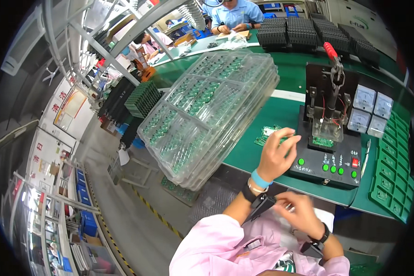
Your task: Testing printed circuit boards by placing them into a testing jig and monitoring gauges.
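Observation:
My left hand (278,154) is raised at the front edge of the bench, fingers loosely bent and apart, with nothing visible between them. It is beside small green circuit boards (265,138) and left of a black test fixture (326,170). Its wrist has a light blue band (261,178) and a black strapped device (261,205). My right hand (302,215) is close to that device, fingers curled and slightly blurred, thumb apart; whether it touches the device I cannot tell. Under the fixture's clear press block (327,129) lies a green board (323,141). The fixture's red-tipped lever (330,50) stands up.
Stacked clear plastic trays (202,119) of green boards stand at the left, overhanging the bench edge. Four-dial meters (364,97) and a green compartment tray (393,161) are at the right. Black racks (303,33) line the back. A person in blue (237,17) works across the bench.

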{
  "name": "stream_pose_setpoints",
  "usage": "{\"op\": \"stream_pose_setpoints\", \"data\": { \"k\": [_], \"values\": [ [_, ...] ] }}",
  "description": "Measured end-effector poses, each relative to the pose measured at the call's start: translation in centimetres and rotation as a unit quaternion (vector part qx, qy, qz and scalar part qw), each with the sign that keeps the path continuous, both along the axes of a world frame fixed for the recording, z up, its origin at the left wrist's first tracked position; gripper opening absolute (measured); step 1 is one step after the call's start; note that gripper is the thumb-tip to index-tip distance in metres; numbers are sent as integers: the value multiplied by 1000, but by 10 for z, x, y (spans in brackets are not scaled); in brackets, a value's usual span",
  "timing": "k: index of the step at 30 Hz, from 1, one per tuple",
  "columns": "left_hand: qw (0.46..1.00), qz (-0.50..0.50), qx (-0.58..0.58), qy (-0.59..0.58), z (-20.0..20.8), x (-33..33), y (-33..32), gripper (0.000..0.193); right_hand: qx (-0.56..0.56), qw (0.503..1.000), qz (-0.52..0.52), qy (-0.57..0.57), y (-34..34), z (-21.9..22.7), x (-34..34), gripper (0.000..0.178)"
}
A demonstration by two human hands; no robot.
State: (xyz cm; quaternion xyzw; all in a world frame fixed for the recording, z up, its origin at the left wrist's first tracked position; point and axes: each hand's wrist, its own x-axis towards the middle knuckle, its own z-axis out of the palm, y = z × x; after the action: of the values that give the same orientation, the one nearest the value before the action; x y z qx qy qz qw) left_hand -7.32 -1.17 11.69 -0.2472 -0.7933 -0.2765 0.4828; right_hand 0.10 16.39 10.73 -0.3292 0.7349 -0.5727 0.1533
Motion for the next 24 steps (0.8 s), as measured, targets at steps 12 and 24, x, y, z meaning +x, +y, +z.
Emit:
{"op": "stream_pose_setpoints", "data": {
  "k": [12,24],
  "values": [
    [945,142,-94,-279,-44,16,-57,35,153,951,-222,148,75,46,-131,25],
    [926,100,-191,-309,-17,7,-70,26,136,965,-219,51,57,39,-148,29]
  ]
}}
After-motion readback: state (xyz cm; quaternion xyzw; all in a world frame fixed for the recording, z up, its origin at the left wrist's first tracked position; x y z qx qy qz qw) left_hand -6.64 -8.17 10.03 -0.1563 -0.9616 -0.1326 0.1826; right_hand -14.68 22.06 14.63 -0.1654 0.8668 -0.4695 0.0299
